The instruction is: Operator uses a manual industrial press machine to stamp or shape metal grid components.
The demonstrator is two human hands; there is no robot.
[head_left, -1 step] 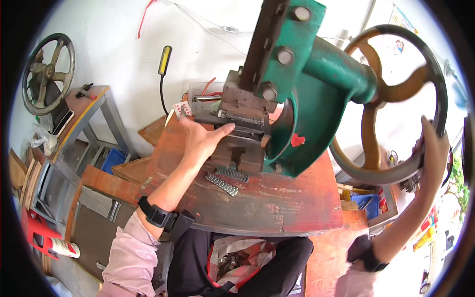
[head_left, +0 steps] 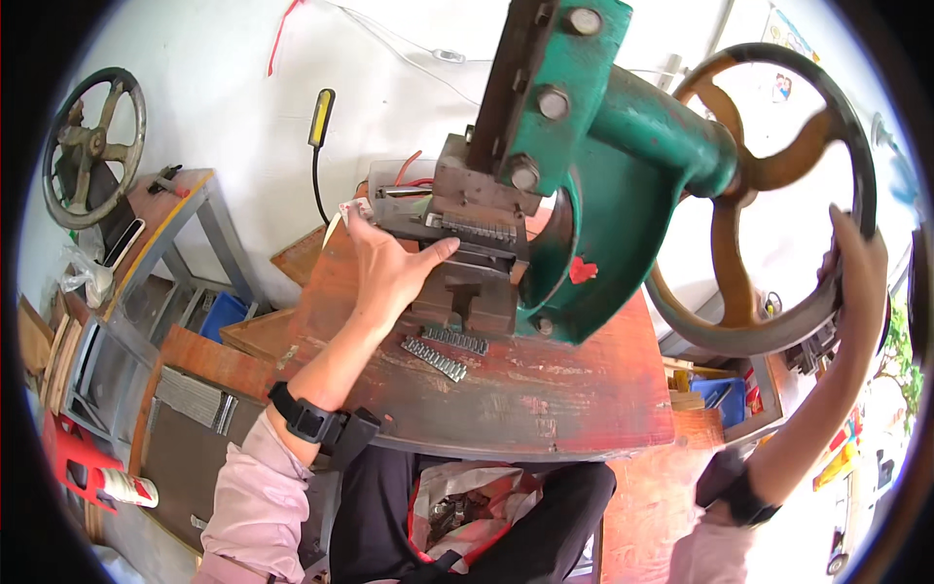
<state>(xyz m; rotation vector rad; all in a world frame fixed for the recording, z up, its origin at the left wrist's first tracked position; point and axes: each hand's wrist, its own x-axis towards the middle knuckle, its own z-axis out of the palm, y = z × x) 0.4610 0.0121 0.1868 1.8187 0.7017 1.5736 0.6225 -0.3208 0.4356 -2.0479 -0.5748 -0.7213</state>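
A green hand press stands on a worn reddish wooden table. My left hand is at the left of its dark metal die. The thumb lies along the die's front edge, and the other fingers are spread apart at its left end, partly hidden. A toothed metal strip sits in the die under the ram block. My right hand is closed round the right side of the large handwheel. Two toothed metal strips lie on the table before the die.
A bag of small metal parts rests between my legs. At left are a board with a stack of metal strips, a red stool and another handwheel. A blue bin stands right of the table. A yellow-black lamp rises behind.
The handwheel has turned slightly counterclockwise, and my right hand has risen a little with it. My left fingers have shifted slightly upward, with the thumb still at the die. The whole view has shifted a little.
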